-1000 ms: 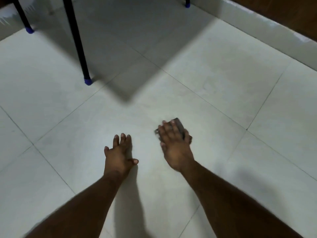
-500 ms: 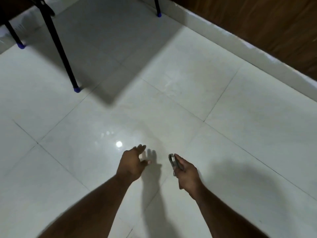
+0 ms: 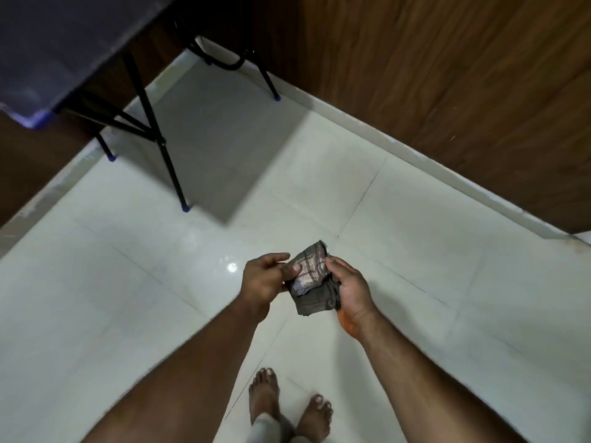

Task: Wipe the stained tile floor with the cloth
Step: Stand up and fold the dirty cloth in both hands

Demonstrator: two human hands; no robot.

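At the far left a dark table top (image 3: 57, 43) stands over the pale tile floor (image 3: 96, 298), carried on black folding legs (image 3: 153, 129) with small blue feet, and its shadow falls on the tiles under it. My left arm comes up from the lower left edge, and my left hand (image 3: 263, 281) is held above the floor with the palm turned toward the right; its thumb lies on the upper face of the cloth (image 3: 311, 278) and the fingers are bent behind it, so this hand pinches the left edge. The cloth is grey with a faint check pattern, folded into a small thick pad, and it is between my two hands in the air, not on the tiles. My right hand (image 3: 350, 289) grips its right side, fingers curled around the edge, the wrist bent inward, and the right arm goes down to the lower right corner. Below, my two bare feet (image 3: 287, 407) stand on the tiles. On the right, a wooden wall (image 3: 447, 91) meets the floor along a pale skirting.
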